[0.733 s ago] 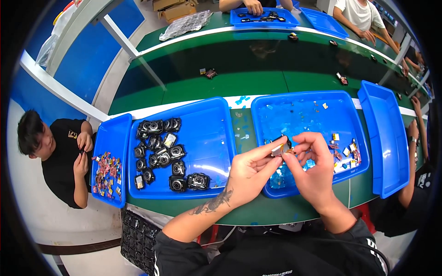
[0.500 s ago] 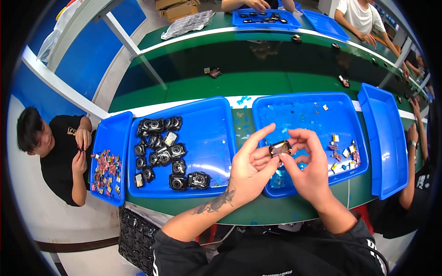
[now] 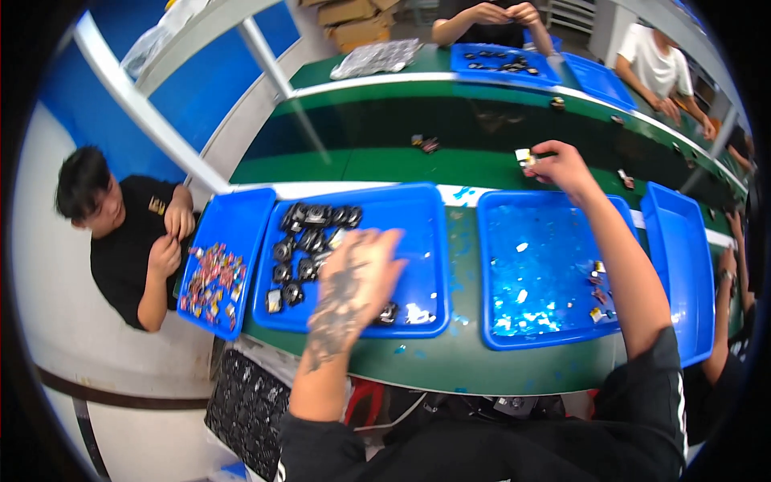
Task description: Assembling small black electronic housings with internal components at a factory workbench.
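My left hand (image 3: 357,269) is over the blue tray (image 3: 430,241) at centre left, above several black camera-shaped units (image 3: 317,215). Motion smears it and its fingers are partly hidden, so a grip cannot be made out. My right hand (image 3: 564,170) reaches out above the green conveyor belt (image 3: 361,153). Between its thumb and fingers it pinches a small electronic part (image 3: 526,161) with white, yellow and reddish pieces. Below that arm lies a second blue tray (image 3: 490,265) with blue film scraps and several small electronic parts (image 3: 598,293) along its right side.
A narrow blue tray (image 3: 241,210) of small parts stands at far left beside a seated person (image 3: 120,233). Another narrow tray (image 3: 683,273) is at right. Small parts (image 3: 426,144) ride on the belt. People work across it, near a black-filled tray (image 3: 502,68).
My hands have parted from the dark-framed unit they held together. The left has moved over the left tray, and the right has reached over the belt with a small part. The view has shifted.
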Tool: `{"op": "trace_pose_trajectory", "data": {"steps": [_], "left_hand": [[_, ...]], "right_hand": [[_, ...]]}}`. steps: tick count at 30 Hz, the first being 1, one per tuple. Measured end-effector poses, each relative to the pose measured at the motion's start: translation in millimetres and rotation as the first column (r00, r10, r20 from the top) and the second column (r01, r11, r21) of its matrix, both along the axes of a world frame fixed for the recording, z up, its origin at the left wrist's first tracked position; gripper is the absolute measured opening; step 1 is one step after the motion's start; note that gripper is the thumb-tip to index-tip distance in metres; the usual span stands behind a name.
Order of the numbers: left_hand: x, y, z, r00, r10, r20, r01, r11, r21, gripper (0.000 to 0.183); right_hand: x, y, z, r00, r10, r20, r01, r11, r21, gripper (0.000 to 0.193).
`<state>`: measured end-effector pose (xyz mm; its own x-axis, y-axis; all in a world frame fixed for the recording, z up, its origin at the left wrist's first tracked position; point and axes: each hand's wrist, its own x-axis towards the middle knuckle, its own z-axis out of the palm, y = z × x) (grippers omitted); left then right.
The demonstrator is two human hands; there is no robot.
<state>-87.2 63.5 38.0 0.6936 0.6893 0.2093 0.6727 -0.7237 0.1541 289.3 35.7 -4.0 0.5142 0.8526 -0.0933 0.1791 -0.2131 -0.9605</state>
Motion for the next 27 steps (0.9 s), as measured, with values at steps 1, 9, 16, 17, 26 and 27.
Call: {"op": "trace_pose_trajectory", "data": {"steps": [1, 9, 16, 17, 26, 27], "left_hand": [[-18, 6, -3, 0.999, 0.012, -0.048, -0.008, 0.997, 0.074, 0.040], [-49, 21, -41, 0.989, 0.032, -0.143, 0.000, 0.976, 0.218, 0.025], [-17, 38, -21, 0.998, 0.056, 0.032, -0.049, 0.981, -0.189, 0.018], [-9, 32, -22, 0.949, 0.069, 0.306, 0.090, 0.875, -0.476, 0.015], [92, -21, -15, 0.558, 0.596, 0.577, 0.721, -0.004, -0.693, 0.016], [92, -25, -21, 0.571, 0.581, 0.580, 0.712, 0.002, -0.702, 0.015]], "right_hand": [[14, 12, -10, 0.998, -0.039, 0.047, 0.041, 0.998, -0.050, 0.042], [37, 19, -23, 0.753, 0.024, 0.658, 0.150, 0.967, -0.207, 0.055], [24, -69, 60, 0.689, -0.075, 0.721, 0.037, 0.997, 0.068, 0.020], [17, -94, 70, 0.681, -0.057, 0.730, 0.045, 0.998, 0.036, 0.020], [-34, -205, 30, 0.728, 0.223, 0.649, -0.114, 0.972, -0.206, 0.018], [-43, -205, 28, 0.724, 0.211, 0.657, -0.098, 0.974, -0.204, 0.017]]}}
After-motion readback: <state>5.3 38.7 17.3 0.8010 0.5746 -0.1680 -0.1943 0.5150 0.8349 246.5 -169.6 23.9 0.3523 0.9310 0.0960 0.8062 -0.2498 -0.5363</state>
